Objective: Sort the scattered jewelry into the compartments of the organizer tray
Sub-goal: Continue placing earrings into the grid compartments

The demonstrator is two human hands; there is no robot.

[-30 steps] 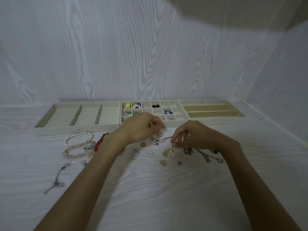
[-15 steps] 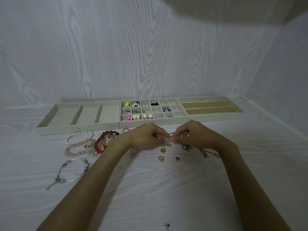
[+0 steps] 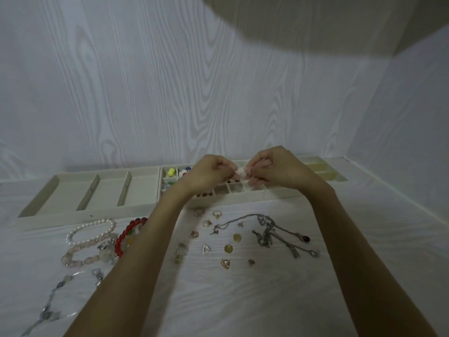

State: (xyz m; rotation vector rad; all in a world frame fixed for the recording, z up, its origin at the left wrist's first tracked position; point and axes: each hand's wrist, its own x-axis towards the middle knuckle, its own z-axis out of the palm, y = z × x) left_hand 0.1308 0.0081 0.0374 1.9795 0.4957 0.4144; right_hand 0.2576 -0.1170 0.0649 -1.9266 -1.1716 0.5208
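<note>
My left hand [image 3: 209, 175] and my right hand [image 3: 274, 170] are raised together over the small-cell middle section of the beige organizer tray [image 3: 150, 205]. Between their fingertips they pinch a small pale earring [image 3: 241, 171] with a thin wire hook. On the table in front of the tray lie scattered rings and earrings [image 3: 207, 223], two yellow beads [image 3: 228, 248], a tangle of silver necklaces [image 3: 266, 233], a pearl bracelet [image 3: 92, 229], a pink bead bracelet [image 3: 82, 252], a red bead bracelet [image 3: 122, 235] and a silver chain bracelet [image 3: 52, 302].
The tray's left section [image 3: 85, 190] has wide open compartments. Its right section [image 3: 323, 170] has long slots. Some middle cells hold coloured beads [image 3: 171, 171]. White wood-grain walls stand behind the tray and along the right.
Both hands have risen from the table, together with the small earring, up over the tray's small cells. The camera has tilted so the scattered pieces sit lower in view.
</note>
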